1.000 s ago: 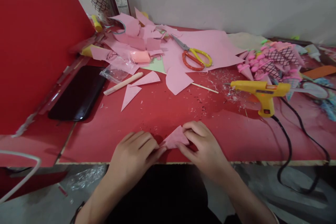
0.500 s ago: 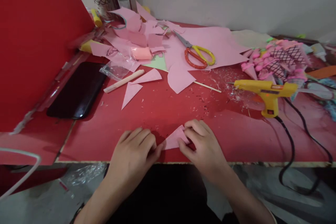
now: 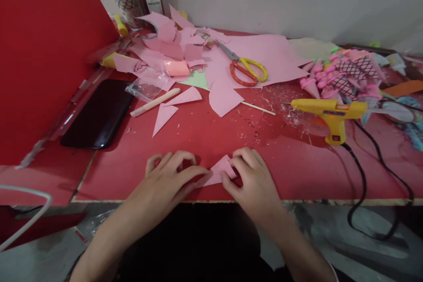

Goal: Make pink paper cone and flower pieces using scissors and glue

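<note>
A small wedge of pink paper (image 3: 214, 173) lies near the table's front edge between my two hands. Its wide right end is pinched by my right hand (image 3: 249, 174), with the thumb on top and the fingers curled at its far corner. At the narrow left end is my left hand (image 3: 170, 174), its index finger stretched over the paper and its thumb low beside the tip; the exact grip there is partly hidden. Beyond the hands lie two cut pink paper pieces (image 3: 165, 119) and a rounded pink paper piece (image 3: 225, 99).
A yellow glue gun (image 3: 330, 110) with a black cord lies at right, by decorated pink cones (image 3: 346, 72). Scissors (image 3: 246, 68) rest on a pink sheet (image 3: 274, 48). A phone (image 3: 99, 114) and wooden stick (image 3: 155, 102) are at left; a patterned cup (image 3: 127, 4) holds pens.
My left hand has opened out somewhat, its index finger reaching farther along the paper wedge. The right hand keeps its pinch. The whole view has shifted slightly.
</note>
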Tool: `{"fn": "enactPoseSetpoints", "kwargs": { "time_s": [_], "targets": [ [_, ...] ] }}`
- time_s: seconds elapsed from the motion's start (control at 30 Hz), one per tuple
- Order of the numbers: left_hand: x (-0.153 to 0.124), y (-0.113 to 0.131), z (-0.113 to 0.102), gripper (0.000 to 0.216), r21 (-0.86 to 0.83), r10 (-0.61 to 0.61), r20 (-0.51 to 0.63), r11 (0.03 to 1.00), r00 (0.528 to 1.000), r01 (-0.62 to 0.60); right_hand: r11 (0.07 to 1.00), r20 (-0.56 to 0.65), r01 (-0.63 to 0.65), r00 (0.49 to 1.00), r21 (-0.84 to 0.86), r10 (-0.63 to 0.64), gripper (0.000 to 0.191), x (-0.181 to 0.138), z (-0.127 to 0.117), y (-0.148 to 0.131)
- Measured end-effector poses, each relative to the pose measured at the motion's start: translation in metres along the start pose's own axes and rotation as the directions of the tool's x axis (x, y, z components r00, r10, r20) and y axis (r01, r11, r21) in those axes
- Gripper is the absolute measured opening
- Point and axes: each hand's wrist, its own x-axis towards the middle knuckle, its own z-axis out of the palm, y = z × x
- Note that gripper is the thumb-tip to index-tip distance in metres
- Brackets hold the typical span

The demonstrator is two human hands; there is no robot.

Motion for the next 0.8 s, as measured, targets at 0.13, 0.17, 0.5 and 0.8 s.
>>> {"fn": "enactPoseSetpoints", "kwargs": {
  "time_s": [0.13, 0.17, 0.5, 0.8],
  "targets": [
    [0.001, -0.003, 0.001, 0.039, 0.083, 0.091, 0.006, 0.992, 0.996, -0.092, 0.997, -0.001, -0.054, 0.999, -0.061, 0.054, 0.01, 0.002, 0.001, -0.007],
    [0.001, -0.004, 0.001, 0.04, 0.097, 0.101, 0.011, 0.99, 0.995, -0.101, 0.995, 0.001, -0.068, 0.998, -0.076, 0.069, 0.016, 0.002, 0.001, -0.01],
    [0.003, -0.006, -0.004, 0.041, 0.107, 0.072, 0.097, 0.991, 0.993, -0.083, 0.995, 0.021, -0.087, 0.996, -0.046, 0.088, 0.022, 0.004, 0.0, -0.008],
    [0.006, -0.008, -0.006, 0.051, 0.099, 0.093, 0.136, 0.989, 0.986, -0.107, 0.995, 0.023, -0.079, 0.996, -0.054, 0.081, 0.025, -0.008, -0.014, 0.015]
  ]
}}
